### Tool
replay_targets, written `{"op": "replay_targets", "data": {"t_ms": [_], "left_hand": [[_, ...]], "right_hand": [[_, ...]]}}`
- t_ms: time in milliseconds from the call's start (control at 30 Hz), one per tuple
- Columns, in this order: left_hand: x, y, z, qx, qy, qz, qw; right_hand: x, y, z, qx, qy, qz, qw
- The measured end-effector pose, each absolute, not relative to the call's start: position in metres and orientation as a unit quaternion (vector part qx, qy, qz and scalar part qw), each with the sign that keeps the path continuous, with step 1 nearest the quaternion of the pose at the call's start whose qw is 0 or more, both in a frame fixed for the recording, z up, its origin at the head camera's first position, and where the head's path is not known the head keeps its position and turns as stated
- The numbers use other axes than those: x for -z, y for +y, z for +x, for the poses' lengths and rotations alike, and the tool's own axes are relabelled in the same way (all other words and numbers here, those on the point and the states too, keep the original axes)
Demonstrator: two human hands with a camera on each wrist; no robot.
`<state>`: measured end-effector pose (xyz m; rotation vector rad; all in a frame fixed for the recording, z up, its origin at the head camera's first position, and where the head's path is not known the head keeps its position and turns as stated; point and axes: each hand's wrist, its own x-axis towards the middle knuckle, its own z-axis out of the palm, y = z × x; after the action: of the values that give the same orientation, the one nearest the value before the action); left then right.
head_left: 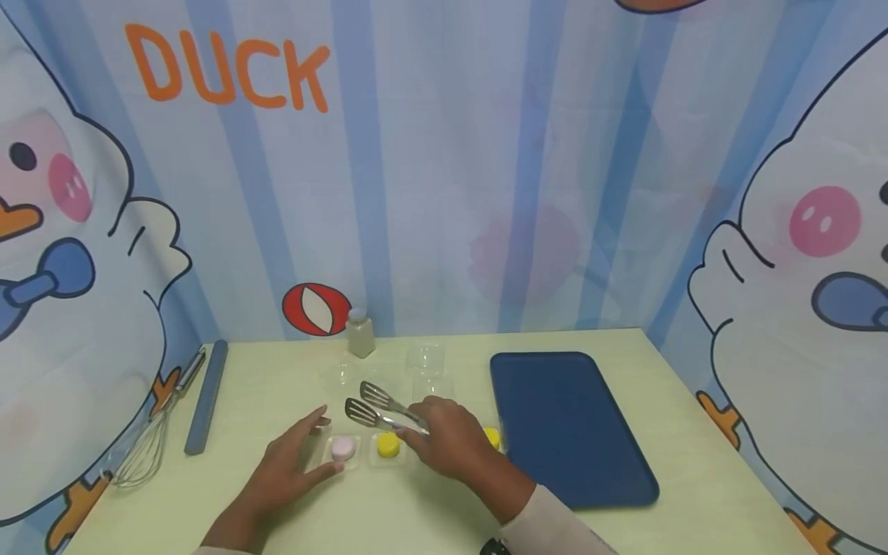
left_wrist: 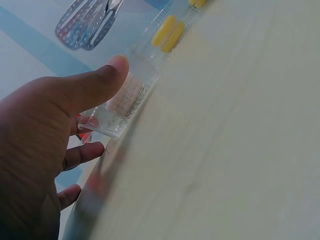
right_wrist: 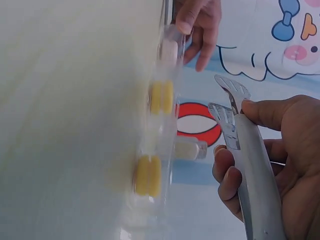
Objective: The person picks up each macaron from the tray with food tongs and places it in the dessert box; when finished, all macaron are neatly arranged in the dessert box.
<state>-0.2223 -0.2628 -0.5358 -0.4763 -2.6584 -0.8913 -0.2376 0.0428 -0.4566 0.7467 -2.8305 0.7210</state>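
My left hand (head_left: 283, 469) holds a small clear plastic box (left_wrist: 107, 125) between thumb and fingers, at its sides. In that box lies a pink macaron (head_left: 343, 448). With my right hand (head_left: 454, 441) I grip metal tongs (right_wrist: 257, 185), raised above the table. Their slotted tips (head_left: 364, 412) stand apart with nothing between them. To the right of the pink macaron, a yellow macaron (head_left: 388, 445) sits in a clear box of its own. Another yellow macaron (right_wrist: 148, 175) is farther right, partly covered by my right hand in the head view.
A blue tray (head_left: 572, 432) lies on the right of the table. Behind the macarons stand several clear plastic pieces (head_left: 425, 358) and a small jar (head_left: 360, 334). At the left lie a whisk (head_left: 149, 443) and a grey-blue bar (head_left: 207, 397). A duck-print curtain (head_left: 444, 169) encloses the table.
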Motion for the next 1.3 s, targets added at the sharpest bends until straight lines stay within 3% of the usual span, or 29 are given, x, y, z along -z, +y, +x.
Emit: {"op": "replay_targets", "data": {"t_ms": [533, 1300], "left_hand": [[0.538, -0.262, -0.220, 0.306, -0.919, -0.181, 0.170], [0.536, -0.262, -0.219, 0.302, -0.920, -0.179, 0.175]], "right_hand": [[0.455, 0.102, -0.239, -0.302, -0.928, 0.179, 0.127], [0.471, 0.210, -0.233, -0.275, -0.950, 0.023, 0.146]]}}
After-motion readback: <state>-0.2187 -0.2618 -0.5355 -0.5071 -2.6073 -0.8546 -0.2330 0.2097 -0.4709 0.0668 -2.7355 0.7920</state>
